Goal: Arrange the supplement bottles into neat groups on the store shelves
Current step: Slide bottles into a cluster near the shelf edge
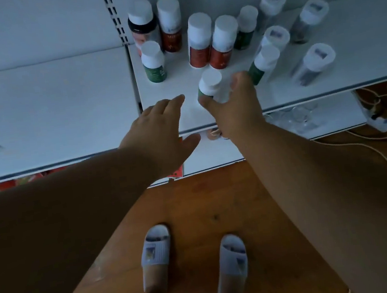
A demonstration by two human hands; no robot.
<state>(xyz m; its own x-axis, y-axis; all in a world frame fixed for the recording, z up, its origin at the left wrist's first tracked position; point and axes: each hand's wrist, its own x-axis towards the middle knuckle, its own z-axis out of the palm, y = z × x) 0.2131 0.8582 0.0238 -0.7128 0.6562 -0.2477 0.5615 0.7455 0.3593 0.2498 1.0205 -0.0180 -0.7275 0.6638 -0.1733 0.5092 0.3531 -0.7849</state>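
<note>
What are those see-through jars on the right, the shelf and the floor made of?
The clear jars look like glossy transparent plastic, since dark contents show through the walls; glass cannot be ruled out. The shelf seems white painted metal, smooth and matte. The floor looks like brown wood or laminate, with visible grain.

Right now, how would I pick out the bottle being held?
Look at the white shelf with the bottles. At its front edge, the right hand grips a white-capped green bottle. It stands nearer the front than the rest, and alone is held.
</note>
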